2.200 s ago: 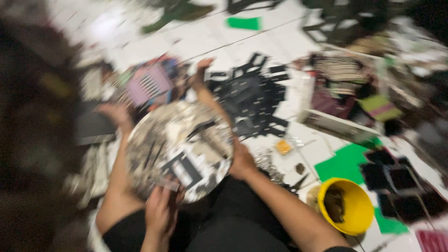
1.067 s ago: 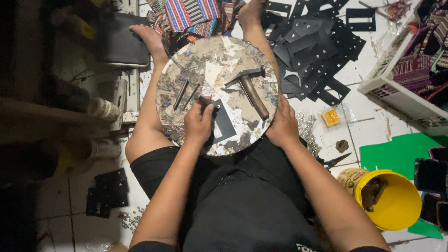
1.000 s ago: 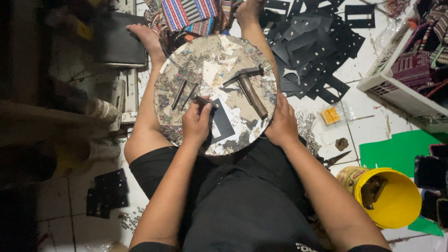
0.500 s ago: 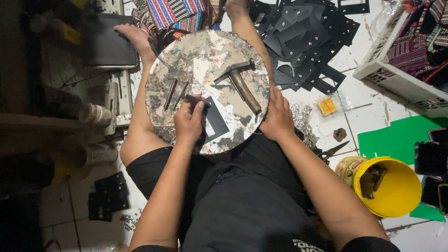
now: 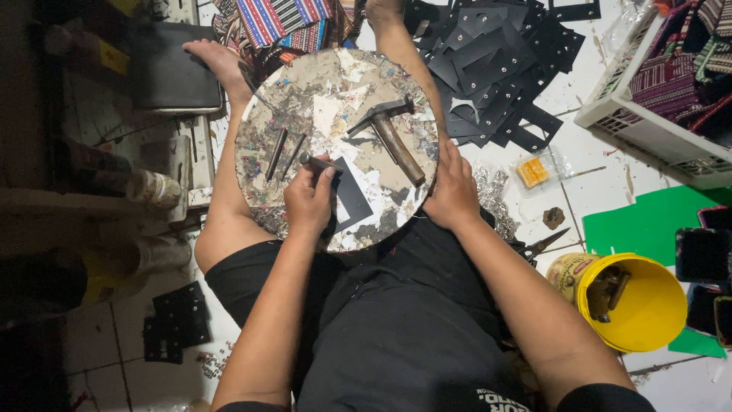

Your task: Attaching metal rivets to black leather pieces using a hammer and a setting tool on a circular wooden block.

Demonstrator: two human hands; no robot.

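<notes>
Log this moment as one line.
left hand: grips punch on black piece | right hand: steadies round board | hammer: lies on board

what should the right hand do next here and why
Probably reach over for the hammer. The left hand holds a small metal punch at the black piece on the round board, while the right hand only rests at the board's edge, empty, with the hammer handle just beside it.

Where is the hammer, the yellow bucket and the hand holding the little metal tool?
hammer [image 5: 399,146], head view, on its wooden handle.
yellow bucket [image 5: 662,316], head view, on its inner wall.
left hand [image 5: 308,203], head view, on the back of the hand.
</notes>
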